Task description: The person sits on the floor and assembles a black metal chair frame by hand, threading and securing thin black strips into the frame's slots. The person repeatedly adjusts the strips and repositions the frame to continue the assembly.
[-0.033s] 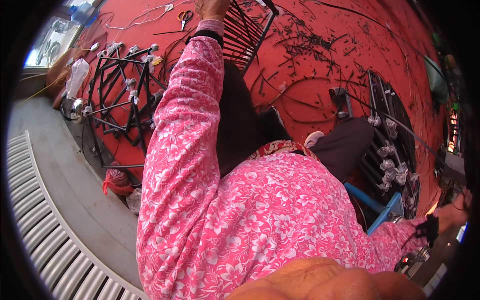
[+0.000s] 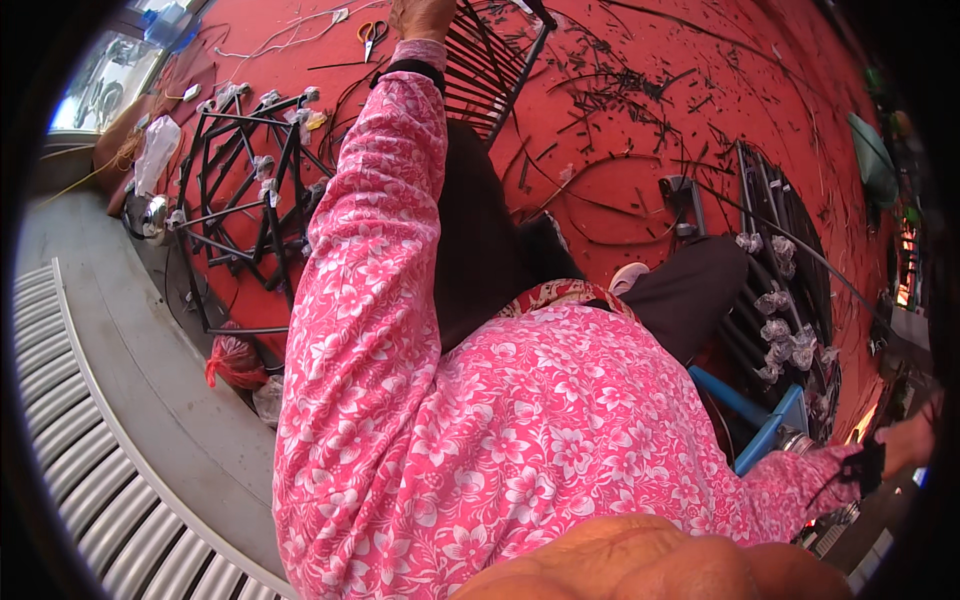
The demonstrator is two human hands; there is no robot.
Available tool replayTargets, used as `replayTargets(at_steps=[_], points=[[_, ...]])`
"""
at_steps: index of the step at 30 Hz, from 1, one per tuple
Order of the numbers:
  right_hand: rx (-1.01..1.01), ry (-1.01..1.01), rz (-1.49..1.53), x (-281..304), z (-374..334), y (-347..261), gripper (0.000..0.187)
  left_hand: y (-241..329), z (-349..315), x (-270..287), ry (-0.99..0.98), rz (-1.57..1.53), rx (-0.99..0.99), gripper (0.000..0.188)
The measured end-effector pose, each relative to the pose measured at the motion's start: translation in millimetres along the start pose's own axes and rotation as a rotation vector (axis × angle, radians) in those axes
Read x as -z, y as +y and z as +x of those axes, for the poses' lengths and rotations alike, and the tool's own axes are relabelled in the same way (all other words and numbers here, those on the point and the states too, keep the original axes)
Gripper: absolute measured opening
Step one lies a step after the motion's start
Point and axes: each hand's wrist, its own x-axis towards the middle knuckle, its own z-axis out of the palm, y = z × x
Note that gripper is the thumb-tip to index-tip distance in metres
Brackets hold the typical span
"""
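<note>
My left hand [image 2: 425,17] is at the top edge, against a black slatted rack [image 2: 495,75] that leans beyond my dark-trousered leg. Its fingers are cut off by the picture's edge, so their grip does not show. Far out to the right, my right hand [image 2: 908,443] reaches into the dark rim, beside cluttered gear. Those fingers fade into shadow, and anything in them is hidden. Each wrist has a dark band over a pink floral sleeve. Near my left hand, scissors [image 2: 371,38] with orange-and-black handles lie on the red floor [image 2: 600,130].
Black tube frames [image 2: 235,215] with plastic-wrapped joints stand at left. More black frames [image 2: 790,290] are stacked at right, beside a blue metal piece [image 2: 775,425]. Black strips [image 2: 630,85] litter the floor. A grey ledge [image 2: 150,330] and silver slats [image 2: 75,420] run along the left.
My right hand and wristband have shifted slightly downward at the right rim. My left hand and the rack look unmoved.
</note>
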Motion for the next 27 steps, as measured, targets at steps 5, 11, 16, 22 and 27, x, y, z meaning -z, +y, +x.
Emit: replayTargets(at_steps=[5, 11, 16, 22, 27], points=[[0.137, 0.255, -0.483, 114, 55, 18, 0.01, -26, 6, 15, 0.078, -0.049, 0.014, 0.044], [0.095, 0.135, -0.128, 7, 101, 89, 0.015, -48, -4, 23, 0.192, 0.028, -0.087, 0.043], [-0.575, -0.041, 0.784, -241, 31, 189, 0.014, -54, -24, 36, 0.223, 0.039, -0.215, 0.051], [-0.948, -0.144, 0.832, -449, -115, 245, 0.013, -25, -67, 69, 0.074, -0.122, -0.18, 0.053], [-1.119, -0.292, 0.884, -560, -169, 261, 0.021, 9, -108, 86, 0.066, -0.207, -0.251, 0.05]])
